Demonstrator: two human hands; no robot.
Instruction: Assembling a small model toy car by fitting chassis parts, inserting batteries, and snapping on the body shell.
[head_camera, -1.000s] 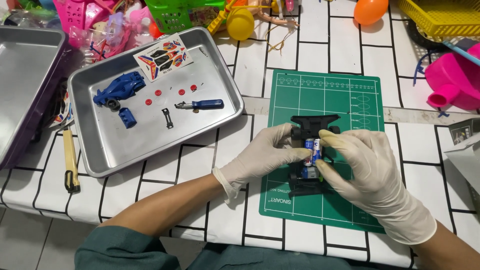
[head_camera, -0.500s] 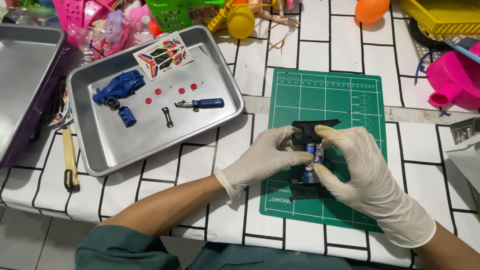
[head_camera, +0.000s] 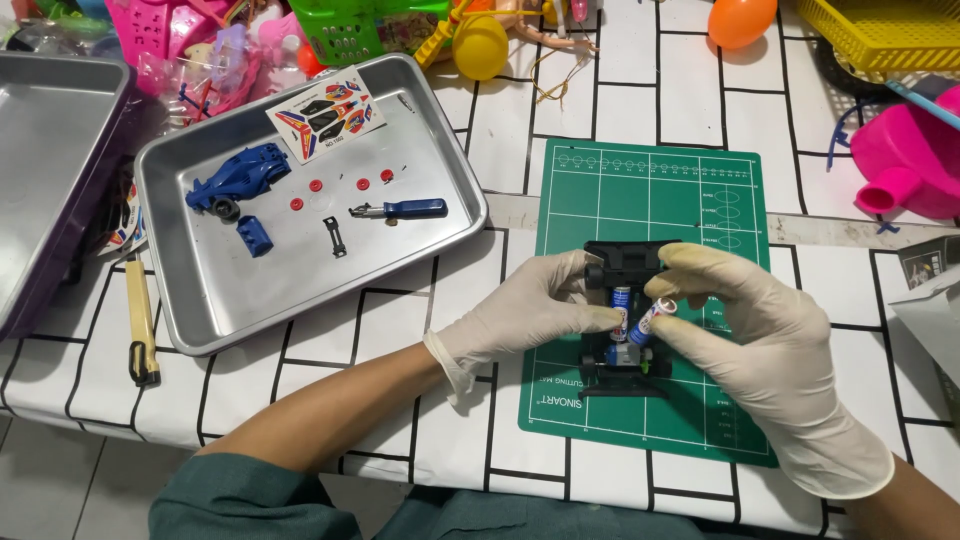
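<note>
A black toy car chassis (head_camera: 628, 268) lies on a green cutting mat (head_camera: 650, 190). My left hand (head_camera: 520, 315), in a white glove, grips the chassis at its left side. My right hand (head_camera: 760, 350), also gloved, pinches a small battery (head_camera: 648, 320) that tilts up out of the chassis. A second battery (head_camera: 620, 300) sits in the chassis beside it.
A metal tray (head_camera: 220, 310) to the left holds a blue car body (head_camera: 235, 182), a blue-handled screwdriver (head_camera: 405, 209), red small parts, a black clip and a sticker sheet (head_camera: 325, 115). Another tray (head_camera: 50, 130) is far left. A yellow-handled tool (head_camera: 140, 320) lies beside it. Toys and baskets crowd the far edge.
My right hand has tilted one battery up and to the right, so it now stands at an angle in the chassis. My left hand has kept its hold.
</note>
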